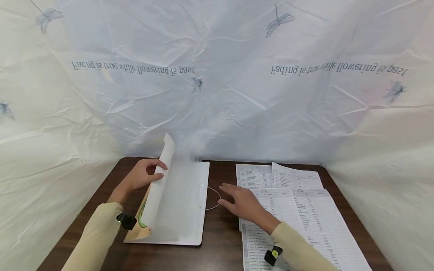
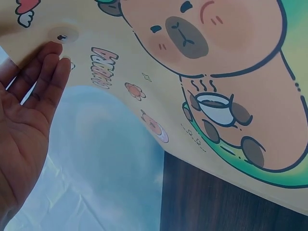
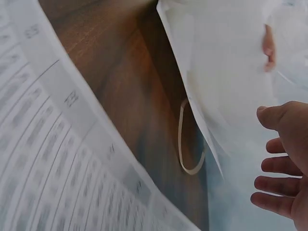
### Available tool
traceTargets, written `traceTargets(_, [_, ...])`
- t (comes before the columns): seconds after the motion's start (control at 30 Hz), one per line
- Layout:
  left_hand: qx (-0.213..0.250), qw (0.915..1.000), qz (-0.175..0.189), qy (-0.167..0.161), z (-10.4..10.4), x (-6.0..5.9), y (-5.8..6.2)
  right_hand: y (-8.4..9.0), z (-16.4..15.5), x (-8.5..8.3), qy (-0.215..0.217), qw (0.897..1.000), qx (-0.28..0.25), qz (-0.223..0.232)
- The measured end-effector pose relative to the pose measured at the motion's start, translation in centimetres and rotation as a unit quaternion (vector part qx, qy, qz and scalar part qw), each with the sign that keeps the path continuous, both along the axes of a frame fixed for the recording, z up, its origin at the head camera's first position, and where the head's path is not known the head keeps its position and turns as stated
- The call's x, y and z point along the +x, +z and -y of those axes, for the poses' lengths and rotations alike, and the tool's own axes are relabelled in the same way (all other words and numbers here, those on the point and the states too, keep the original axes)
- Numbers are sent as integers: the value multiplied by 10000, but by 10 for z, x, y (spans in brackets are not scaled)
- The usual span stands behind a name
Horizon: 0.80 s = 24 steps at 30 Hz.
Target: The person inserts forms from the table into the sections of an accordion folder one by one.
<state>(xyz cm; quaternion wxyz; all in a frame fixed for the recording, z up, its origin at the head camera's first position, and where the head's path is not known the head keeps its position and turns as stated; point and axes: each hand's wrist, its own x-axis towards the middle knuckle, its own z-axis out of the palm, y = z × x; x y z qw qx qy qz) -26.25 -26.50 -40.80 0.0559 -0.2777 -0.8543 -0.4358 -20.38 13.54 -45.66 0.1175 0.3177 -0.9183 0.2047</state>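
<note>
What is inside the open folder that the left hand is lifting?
The left hand holds up the folder's cover. Inside, only the plain white inner face shows; no sheets are visible there. An elastic loop pokes out at its right edge. What lies beneath the folder is covered.

Head view overlooks table [image 1: 220, 233], wrist views close-up

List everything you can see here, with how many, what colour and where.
document folder: one, white inside, yellow cartoon capybara cover, table left, cover lifted
elastic loop: one, white, at folder's right edge
printed sheets: several, white with grey tables, table right
table: one, dark brown wood
backdrop sheet: one, white with dragonflies and lettering, behind and beside the table
left hand: one, holds the lifted cover
right hand: one, open, fingers straight, at the sheets' left edge
</note>
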Motion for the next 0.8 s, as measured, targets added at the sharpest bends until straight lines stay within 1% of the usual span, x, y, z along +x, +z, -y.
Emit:
traceTargets(0.13, [38,9999,-109,3,2,0,0,8,-23,10,-375,9981,-487,-19])
traceTargets(0.27, [23,9997,-233,-14,4,0,-1,12,-48,21,-703,9929,-960,66])
traceTargets(0.37, [38,9994,-331,-10,5,1,-3,14,-66,28,-935,9889,-1148,127])
traceTargets(0.4, [34,9993,-360,3,5,1,-3,15,-72,31,-1043,9878,-1150,146])
traceTargets(0.43, [70,9992,-397,-22,3,5,0,15,-78,33,-1111,9866,-1180,170])
traceTargets(0.63, [168,9983,-558,-60,3,6,1,9,-116,42,-1628,9807,-1077,125])
traceTargets(0.67, [167,9982,-570,-42,5,3,-3,7,-122,43,-1713,9795,-1056,116])
traceTargets(0.8, [248,9975,-663,-85,5,2,-5,1,-143,47,-2006,9741,-1040,77])
